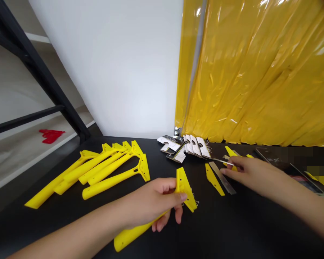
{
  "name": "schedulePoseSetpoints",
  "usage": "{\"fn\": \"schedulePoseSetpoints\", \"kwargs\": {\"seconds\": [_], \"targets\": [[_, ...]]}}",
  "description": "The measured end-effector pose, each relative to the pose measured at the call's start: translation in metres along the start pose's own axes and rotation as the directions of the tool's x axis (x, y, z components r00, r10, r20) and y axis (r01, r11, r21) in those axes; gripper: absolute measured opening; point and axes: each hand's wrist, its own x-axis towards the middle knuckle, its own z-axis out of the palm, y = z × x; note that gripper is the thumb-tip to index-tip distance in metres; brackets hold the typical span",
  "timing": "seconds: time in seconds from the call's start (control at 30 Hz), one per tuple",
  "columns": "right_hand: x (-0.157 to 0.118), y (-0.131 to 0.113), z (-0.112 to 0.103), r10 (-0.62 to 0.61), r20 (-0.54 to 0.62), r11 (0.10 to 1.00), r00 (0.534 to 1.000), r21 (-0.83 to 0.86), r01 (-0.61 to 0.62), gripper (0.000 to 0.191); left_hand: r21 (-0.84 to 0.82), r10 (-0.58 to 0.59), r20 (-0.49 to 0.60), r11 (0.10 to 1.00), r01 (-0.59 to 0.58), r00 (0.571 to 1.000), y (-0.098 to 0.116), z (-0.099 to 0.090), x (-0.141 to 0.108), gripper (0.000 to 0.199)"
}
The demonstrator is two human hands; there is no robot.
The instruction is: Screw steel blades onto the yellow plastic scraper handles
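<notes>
My left hand (151, 205) grips a yellow plastic scraper (185, 190) by its neck, with the handle running down toward me and the wide head pointing up. My right hand (248, 174) pinches a thin steel blade (223, 162) between its fingertips, at the far side of the black table (232, 230). Just below those fingers, a second steel blade (221, 177) lies flat next to a yellow scraper cover strip (214, 179). Several yellow scrapers (105, 169) lie in an overlapping group to the left of my hands. Several cardboard blade packs (184, 148) sit at the table's back edge.
A dark tablet or phone (283, 162) lies at the right, partly pixelated, with yellow pieces near it. A yellow plastic curtain (253, 72) and a white wall (110, 64) rise behind the table. A black shelf frame (40, 72) holds a red object (51, 136) at left.
</notes>
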Motion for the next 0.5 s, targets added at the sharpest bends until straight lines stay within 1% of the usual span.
{"fn": "schedulePoseSetpoints", "kwargs": {"seconds": [0.07, 0.13, 0.2, 0.27, 0.43, 0.5], "targets": [[-0.006, -0.009, 0.005, 0.012, 0.089, 1.000, 0.996, 0.009, -0.013, 0.037, 0.005, -0.007, -0.003, 1.000, 0.007, 1.000, -0.002, 0.000, 0.001, 0.034], [-0.009, -0.016, 0.010, 0.015, 0.153, 0.999, 0.988, 0.044, -0.022, 0.032, 0.007, -0.015, 0.005, 1.000, 0.015, 1.000, -0.004, 0.000, 0.003, 0.034], [-0.010, -0.018, 0.014, -0.007, 0.213, 0.994, 0.977, 0.110, -0.017, 0.027, 0.013, -0.024, 0.017, 1.000, 0.024, 1.000, -0.005, 0.000, 0.004, 0.037], [-0.009, -0.018, 0.014, -0.040, 0.267, 0.982, 0.963, 0.190, -0.011, 0.026, 0.016, -0.032, 0.022, 0.999, 0.031, 0.999, -0.007, 0.000, 0.005, 0.039], [-0.008, -0.017, 0.004, -0.143, 0.343, 0.934, 0.928, 0.356, 0.012, 0.034, -0.003, -0.036, 0.028, 0.999, 0.036, 0.999, -0.008, -0.002, 0.006, 0.040], [-0.010, -0.022, 0.000, -0.185, 0.355, 0.895, 0.917, 0.445, 0.008, 0.035, -0.015, -0.029, 0.034, 0.999, 0.029, 0.999, -0.009, -0.002, 0.006, 0.040]]}}
